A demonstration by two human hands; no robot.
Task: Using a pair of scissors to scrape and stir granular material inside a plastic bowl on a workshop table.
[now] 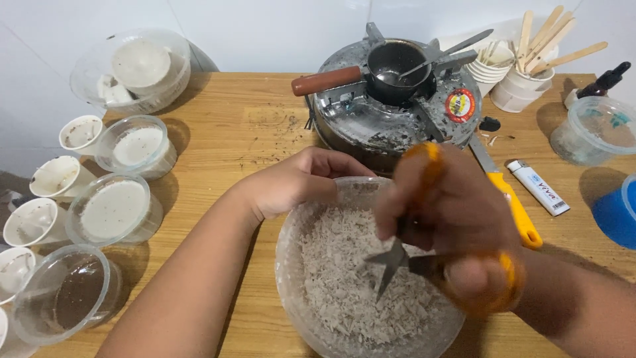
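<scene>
The left hand (298, 182) curls around the rim of the clear bowl (291, 265) at the table's front edge, the right hand (450, 225) grips orange-handled scissors (397, 262) over the white flakes (344, 278), already finely cut and filling most of it.

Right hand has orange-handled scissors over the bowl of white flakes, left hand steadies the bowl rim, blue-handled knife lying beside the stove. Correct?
One slip: in the head view the knife beside the stove has an orange handle, not blue. The rest holds: the right hand has orange-handled scissors over the bowl of white flakes, and the left hand steadies its rim.
</scene>
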